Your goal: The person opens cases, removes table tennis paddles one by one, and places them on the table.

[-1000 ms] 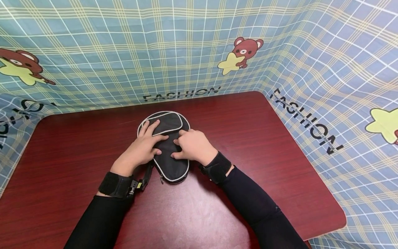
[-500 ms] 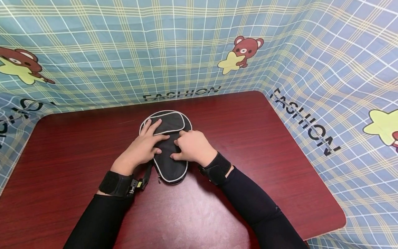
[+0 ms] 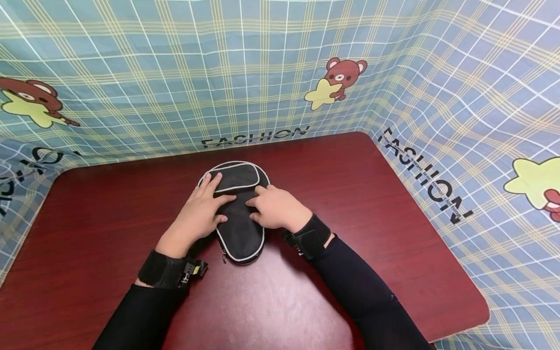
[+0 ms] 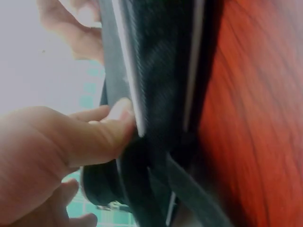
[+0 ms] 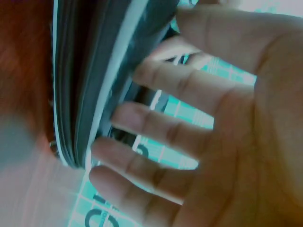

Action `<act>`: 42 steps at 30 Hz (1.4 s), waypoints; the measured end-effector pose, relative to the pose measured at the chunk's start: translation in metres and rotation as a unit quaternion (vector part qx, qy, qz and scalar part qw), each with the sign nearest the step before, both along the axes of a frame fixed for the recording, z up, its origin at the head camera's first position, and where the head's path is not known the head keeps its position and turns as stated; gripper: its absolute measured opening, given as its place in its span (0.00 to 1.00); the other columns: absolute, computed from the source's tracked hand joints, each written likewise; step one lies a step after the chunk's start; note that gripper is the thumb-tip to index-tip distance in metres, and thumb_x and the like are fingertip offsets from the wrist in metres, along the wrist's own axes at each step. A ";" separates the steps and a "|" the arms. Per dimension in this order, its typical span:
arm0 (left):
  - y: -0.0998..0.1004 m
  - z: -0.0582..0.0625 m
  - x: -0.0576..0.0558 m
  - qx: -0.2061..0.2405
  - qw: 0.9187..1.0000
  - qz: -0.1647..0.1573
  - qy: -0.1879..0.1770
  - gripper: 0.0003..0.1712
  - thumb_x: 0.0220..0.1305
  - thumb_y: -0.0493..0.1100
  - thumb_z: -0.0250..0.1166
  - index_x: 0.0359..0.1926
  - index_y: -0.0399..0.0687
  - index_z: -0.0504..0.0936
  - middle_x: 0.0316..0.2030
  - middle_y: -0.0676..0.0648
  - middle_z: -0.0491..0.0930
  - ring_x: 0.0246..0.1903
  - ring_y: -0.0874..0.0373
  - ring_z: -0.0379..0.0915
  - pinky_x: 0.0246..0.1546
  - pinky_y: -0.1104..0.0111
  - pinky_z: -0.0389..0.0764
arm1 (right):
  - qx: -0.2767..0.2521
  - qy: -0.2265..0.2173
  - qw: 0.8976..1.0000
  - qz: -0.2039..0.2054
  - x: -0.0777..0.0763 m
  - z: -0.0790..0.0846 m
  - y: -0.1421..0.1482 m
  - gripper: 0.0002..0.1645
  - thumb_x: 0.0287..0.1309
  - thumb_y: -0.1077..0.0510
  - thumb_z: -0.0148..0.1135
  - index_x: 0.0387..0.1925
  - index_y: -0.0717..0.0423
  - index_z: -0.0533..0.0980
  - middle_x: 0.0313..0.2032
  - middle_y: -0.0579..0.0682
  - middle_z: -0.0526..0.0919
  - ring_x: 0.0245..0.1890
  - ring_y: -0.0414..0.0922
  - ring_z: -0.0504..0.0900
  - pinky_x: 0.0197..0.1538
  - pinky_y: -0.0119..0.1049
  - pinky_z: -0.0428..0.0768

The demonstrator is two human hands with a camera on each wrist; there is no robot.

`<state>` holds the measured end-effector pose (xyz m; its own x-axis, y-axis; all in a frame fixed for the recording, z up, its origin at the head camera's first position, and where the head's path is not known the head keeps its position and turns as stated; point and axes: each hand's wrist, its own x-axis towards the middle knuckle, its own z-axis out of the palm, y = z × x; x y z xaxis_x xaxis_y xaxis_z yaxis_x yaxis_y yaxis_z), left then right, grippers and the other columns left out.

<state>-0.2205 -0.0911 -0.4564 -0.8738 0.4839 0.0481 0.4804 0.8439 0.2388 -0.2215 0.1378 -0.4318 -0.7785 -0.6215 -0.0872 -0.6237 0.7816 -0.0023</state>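
Note:
A black ping-pong paddle case (image 3: 240, 228) with white piping lies flat on the dark red table, its rounded end away from me. Across that end runs a raised pocket (image 3: 238, 176). My left hand (image 3: 199, 209) rests spread over the case's left side; in the left wrist view its thumb (image 4: 111, 130) presses at the piped edge, near a black strap (image 4: 189, 189). From the right, my right hand (image 3: 280, 206) touches the case with its fingertips. The right wrist view shows those fingers (image 5: 175, 132) extended and apart along the edge. A zipper pull (image 3: 225, 256) hangs at the lower left.
The red table (image 3: 376, 218) has rounded corners. A blue plaid curtain (image 3: 144, 73) with bears and stars printed on it stands behind the table and along its right side. Black bands (image 3: 162, 270) circle both wrists.
My right hand has shifted slightly right on the case, its thumb nearer the right edge. My left hand keeps nearly the same place. The head view has tilted a little.

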 end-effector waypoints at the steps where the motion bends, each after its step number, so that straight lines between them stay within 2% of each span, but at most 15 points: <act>1: 0.001 0.002 0.001 -0.004 1.000 0.001 0.009 0.31 0.63 0.43 0.74 0.67 0.56 0.80 0.81 0.33 0.46 0.81 0.30 0.35 0.76 0.37 0.50 | -0.003 -0.002 1.000 0.001 -0.002 0.001 0.001 0.22 0.70 0.49 0.61 0.63 0.39 0.82 0.54 0.51 0.81 0.50 0.52 0.80 0.57 0.45 0.80; 4: 0.004 0.008 0.004 -0.011 0.999 -0.009 0.050 0.31 0.61 0.39 0.75 0.66 0.58 0.81 0.79 0.31 0.52 0.78 0.27 0.45 0.73 0.36 0.59 | -0.016 0.002 1.000 -0.001 -0.007 0.003 0.004 0.25 0.67 0.59 0.59 0.63 0.38 0.82 0.54 0.51 0.80 0.51 0.52 0.80 0.57 0.45 0.81; 8: 0.010 0.008 0.011 -0.020 0.993 -0.032 0.112 0.34 0.58 0.34 0.75 0.65 0.61 0.82 0.71 0.29 0.63 0.66 0.27 0.64 0.60 0.38 0.75 | -0.036 0.012 0.999 0.002 -0.008 0.001 0.004 0.26 0.64 0.63 0.60 0.60 0.38 0.83 0.54 0.52 0.81 0.52 0.54 0.80 0.55 0.46 0.82; 12: 0.016 0.001 0.021 -0.017 0.990 -0.035 0.138 0.35 0.56 0.32 0.74 0.64 0.59 0.82 0.67 0.30 0.68 0.60 0.30 0.69 0.52 0.40 0.80 | -0.038 0.008 0.999 0.004 -0.004 -0.005 0.007 0.25 0.62 0.63 0.62 0.58 0.39 0.84 0.53 0.52 0.81 0.50 0.54 0.81 0.54 0.46 0.83; 15: 0.023 -0.002 0.030 -0.007 0.992 -0.037 0.117 0.34 0.56 0.32 0.73 0.63 0.58 0.83 0.65 0.32 0.70 0.61 0.32 0.69 0.50 0.41 0.81 | -0.036 -0.002 0.999 -0.004 0.001 -0.009 0.010 0.25 0.61 0.62 0.65 0.58 0.40 0.84 0.53 0.51 0.81 0.50 0.53 0.81 0.54 0.45 0.83; 18: 0.030 0.002 0.036 -0.004 0.997 -0.038 0.063 0.30 0.60 0.33 0.69 0.63 0.57 0.83 0.66 0.33 0.72 0.63 0.32 0.70 0.51 0.43 0.82 | -0.040 -0.015 0.999 -0.010 0.000 -0.009 0.013 0.25 0.62 0.61 0.66 0.59 0.41 0.83 0.54 0.51 0.81 0.53 0.53 0.80 0.56 0.45 0.82; 21: 0.033 0.005 0.040 -0.005 1.000 -0.022 0.002 0.27 0.67 0.38 0.66 0.66 0.58 0.81 0.69 0.34 0.70 0.67 0.32 0.68 0.54 0.42 0.81 | -0.052 -0.029 0.998 -0.005 -0.001 -0.006 0.014 0.25 0.62 0.62 0.65 0.60 0.43 0.83 0.55 0.51 0.81 0.55 0.53 0.80 0.58 0.45 0.81; 25: 0.036 0.006 0.043 -0.010 0.999 -0.007 -0.043 0.27 0.72 0.47 0.63 0.70 0.56 0.77 0.73 0.33 0.67 0.71 0.32 0.63 0.58 0.38 0.78 | -0.059 -0.034 0.998 0.005 -0.003 -0.003 0.014 0.27 0.61 0.65 0.63 0.61 0.45 0.83 0.56 0.52 0.81 0.56 0.53 0.80 0.61 0.44 0.80; 31: 0.040 0.005 0.046 -0.014 0.996 -0.013 -0.082 0.33 0.73 0.49 0.60 0.75 0.48 0.69 0.76 0.27 0.59 0.75 0.27 0.53 0.67 0.38 0.70 | -0.059 -0.027 0.998 0.006 -0.003 -0.004 0.015 0.28 0.62 0.66 0.61 0.62 0.46 0.82 0.56 0.52 0.80 0.56 0.53 0.80 0.62 0.44 0.79; 35: 0.042 0.002 0.049 -0.005 0.994 -0.010 -0.105 0.43 0.71 0.63 0.61 0.78 0.45 0.65 0.77 0.25 0.53 0.77 0.24 0.46 0.71 0.38 0.65 | -0.060 -0.033 0.998 0.002 -0.003 -0.007 0.015 0.27 0.64 0.63 0.62 0.64 0.46 0.80 0.58 0.52 0.79 0.58 0.53 0.79 0.64 0.45 0.78; 39: 0.047 -0.003 0.054 -0.007 0.993 -0.006 -0.114 0.58 0.62 0.75 0.63 0.80 0.45 0.59 0.78 0.24 0.47 0.76 0.20 0.40 0.67 0.31 0.64 | -0.065 -0.033 0.997 -0.002 -0.001 -0.009 0.015 0.27 0.65 0.61 0.64 0.65 0.46 0.79 0.59 0.52 0.79 0.60 0.53 0.78 0.64 0.46 0.78; 42: 0.051 -0.005 0.058 -0.010 0.994 -0.002 -0.105 0.63 0.56 0.77 0.66 0.81 0.46 0.58 0.78 0.23 0.45 0.76 0.19 0.39 0.63 0.27 0.65 | -0.071 -0.024 0.997 -0.003 -0.001 -0.010 0.015 0.26 0.64 0.59 0.66 0.64 0.46 0.80 0.58 0.53 0.79 0.60 0.53 0.78 0.63 0.47 0.79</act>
